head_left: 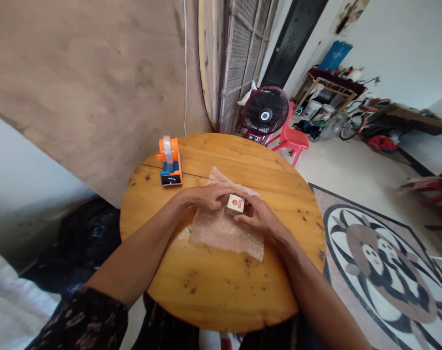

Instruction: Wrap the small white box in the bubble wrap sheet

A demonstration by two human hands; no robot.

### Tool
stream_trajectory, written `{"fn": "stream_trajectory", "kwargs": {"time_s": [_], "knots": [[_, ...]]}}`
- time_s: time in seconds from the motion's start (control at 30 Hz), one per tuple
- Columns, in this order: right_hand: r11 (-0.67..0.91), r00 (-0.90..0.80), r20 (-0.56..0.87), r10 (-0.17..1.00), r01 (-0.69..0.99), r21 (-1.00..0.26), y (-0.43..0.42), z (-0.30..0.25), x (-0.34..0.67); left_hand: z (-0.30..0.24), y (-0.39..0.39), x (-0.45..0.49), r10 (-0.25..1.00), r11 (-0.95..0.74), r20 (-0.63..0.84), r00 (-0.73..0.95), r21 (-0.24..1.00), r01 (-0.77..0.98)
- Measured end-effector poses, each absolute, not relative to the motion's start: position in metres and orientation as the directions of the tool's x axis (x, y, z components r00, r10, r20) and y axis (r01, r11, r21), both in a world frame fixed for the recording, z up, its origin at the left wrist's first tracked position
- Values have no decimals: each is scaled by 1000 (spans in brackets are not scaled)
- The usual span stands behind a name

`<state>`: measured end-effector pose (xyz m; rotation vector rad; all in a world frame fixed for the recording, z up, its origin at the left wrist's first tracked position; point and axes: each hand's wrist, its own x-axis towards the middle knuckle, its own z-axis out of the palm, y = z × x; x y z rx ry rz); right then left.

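A small cream cardboard box with a red print on top sits near the middle of a sheet of bubble wrap. My left hand lies at the box's left and far side, fingers stretched out over the wrap, thumb apart from the box. From the right, my right hand curves around the box, with its thumb by the near edge and its fingers by the far right corner. Part of the fingers' contact behind the box is hidden.
The round wooden table carries an orange and blue tape dispenser at its far left. Beyond the table stand a fan and a red plastic chair. A panda-patterned rug covers the floor at right; black plastic bags lie at left.
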<state>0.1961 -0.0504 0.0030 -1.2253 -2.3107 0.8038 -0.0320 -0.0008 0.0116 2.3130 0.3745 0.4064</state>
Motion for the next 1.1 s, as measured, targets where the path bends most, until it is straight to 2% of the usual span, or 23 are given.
{"fn": "stream_trajectory", "kwargs": {"time_s": [0.1,0.2,0.3,0.43,0.67,0.83,0.97,1.1], "knots": [[378,-537,45,842,529,-760,-52,6,198,16,-2,-31,373,-671,197,907,732,117],[316,-469,64,881,483,-817,-55,8,201,16,-1,-30,375,-680,194,906,722,126],[276,-369,99,924,466,-840,-55,8,203,11,2,-31,438,-702,157,885,674,228],[205,-299,77,951,428,-880,-50,2,202,4,4,-32,543,-702,89,835,594,393],[202,-311,80,947,383,-901,-38,-13,206,18,-7,-29,558,-685,60,827,596,419],[244,-324,102,940,436,-866,-27,-25,210,37,-13,-32,544,-680,32,839,603,418],[272,-329,124,936,454,-849,-22,-23,207,60,-31,-39,623,-672,-51,781,477,567],[237,-323,99,941,425,-874,-20,-17,205,69,-79,-39,679,-683,-43,733,330,651]]}}
